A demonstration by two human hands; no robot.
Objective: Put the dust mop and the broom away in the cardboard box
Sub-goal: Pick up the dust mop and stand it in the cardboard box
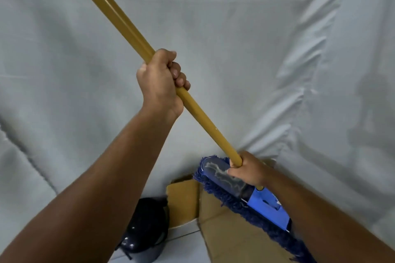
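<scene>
The dust mop has a long yellow-brown handle (119, 19) that slants from the top left down to a blue fringed head (245, 194). My left hand (160, 79) is clenched around the handle's middle. My right hand (250, 168) grips the handle's lower end just above the head. The mop head hangs over the open cardboard box (226, 230) at the bottom centre, across its flaps. No broom is in sight.
A dark blue rounded container (145, 230) stands on the tiled floor just left of the box. A pale grey-white cloth backdrop (256, 49) hangs behind everything and folds down to the floor.
</scene>
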